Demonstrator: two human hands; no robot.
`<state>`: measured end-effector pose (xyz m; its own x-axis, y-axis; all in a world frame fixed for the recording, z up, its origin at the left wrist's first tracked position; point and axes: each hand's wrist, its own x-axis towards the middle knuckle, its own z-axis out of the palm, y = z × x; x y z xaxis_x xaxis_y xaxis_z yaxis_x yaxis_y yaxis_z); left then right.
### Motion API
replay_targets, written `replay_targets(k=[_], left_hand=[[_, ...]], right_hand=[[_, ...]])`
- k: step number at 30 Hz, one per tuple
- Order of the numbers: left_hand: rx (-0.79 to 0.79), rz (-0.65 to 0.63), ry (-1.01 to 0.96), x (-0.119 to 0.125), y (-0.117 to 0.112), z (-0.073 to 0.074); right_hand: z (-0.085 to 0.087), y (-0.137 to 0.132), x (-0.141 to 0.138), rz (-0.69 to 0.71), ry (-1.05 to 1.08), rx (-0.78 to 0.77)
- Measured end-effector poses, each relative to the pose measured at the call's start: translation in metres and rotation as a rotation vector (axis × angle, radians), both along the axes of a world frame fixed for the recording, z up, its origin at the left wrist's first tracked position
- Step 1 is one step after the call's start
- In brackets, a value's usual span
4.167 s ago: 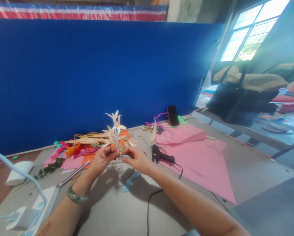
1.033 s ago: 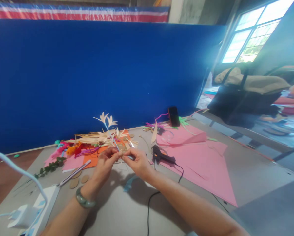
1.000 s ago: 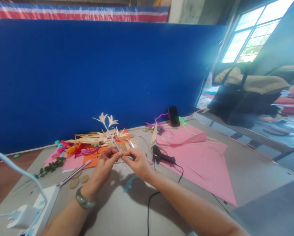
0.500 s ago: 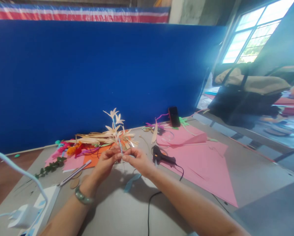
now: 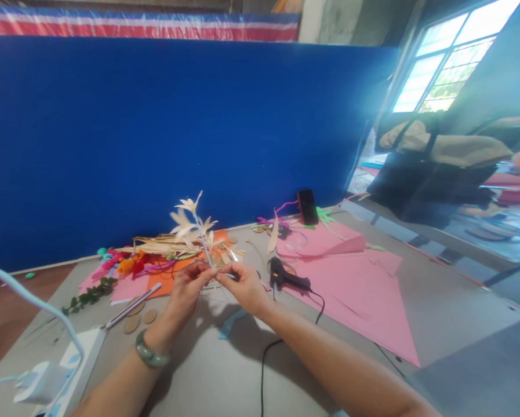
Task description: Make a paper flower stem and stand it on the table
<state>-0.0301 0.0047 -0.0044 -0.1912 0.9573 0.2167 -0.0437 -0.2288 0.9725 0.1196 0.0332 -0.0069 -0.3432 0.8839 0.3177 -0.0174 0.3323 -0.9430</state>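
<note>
A spray of cream dried-husk flowers (image 5: 188, 223) rises above my hands, its thin stem (image 5: 204, 240) wrapped in light blue. My left hand (image 5: 190, 286) is closed in a pinch on the stem's lower part; a green bangle circles that wrist. Fingertips nearly touching the left ones, my right hand (image 5: 244, 286) pinches a bit of light blue tape at the stem's base. Below it shows a light blue strip (image 5: 231, 324); whether it joins the pinched piece cannot be made out.
Right of my hands lies a black glue gun (image 5: 288, 277), its cord trailing forward over pink sheets (image 5: 351, 289). A phone (image 5: 307, 207) leans at the back. To the left are dried husks (image 5: 164, 244), a utility knife (image 5: 133, 305), wooden discs (image 5: 131, 324) and a power strip (image 5: 83, 362).
The flower spray has turned about its stem and tilted left, its blooms now facing differently. My left hand has shifted slightly, uncovering more wooden discs. Both hands keep their pinch.
</note>
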Motion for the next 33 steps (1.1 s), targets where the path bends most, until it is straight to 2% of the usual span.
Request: replay_targets(k=[4, 7, 11, 15, 19, 22, 29, 33], left_hand=[[0.02, 0.078, 0.049, 0.002, -0.003, -0.003], [0.037, 0.085, 0.041, 0.005, -0.005, -0.002], [0.023, -0.052, 0.01, 0.004, -0.005, 0.001], [0.027, -0.177, -0.004, -0.005, 0.0, -0.004], [0.02, -0.182, -0.004, -0.012, 0.003, -0.01], [0.021, -0.159, 0.043, -0.012, 0.003, -0.006], [0.017, -0.162, 0.092, -0.013, 0.003, 0.004], [0.012, -0.183, 0.094, -0.015, 0.004, 0.004]], right_hand=[[0.0, -0.002, 0.0, -0.021, -0.01, 0.022], [0.002, -0.002, 0.001, 0.027, 0.011, 0.025], [0.002, 0.0, 0.001, 0.158, 0.131, -0.071], [0.0, 0.001, -0.001, 0.217, 0.239, -0.158], [0.0, 0.002, -0.001, 0.17, 0.207, -0.171], [0.001, 0.004, 0.0, 0.149, 0.193, -0.181], [0.004, 0.01, 0.005, 0.285, 0.116, -0.351], [0.007, 0.012, 0.007, 0.263, 0.048, -0.312]])
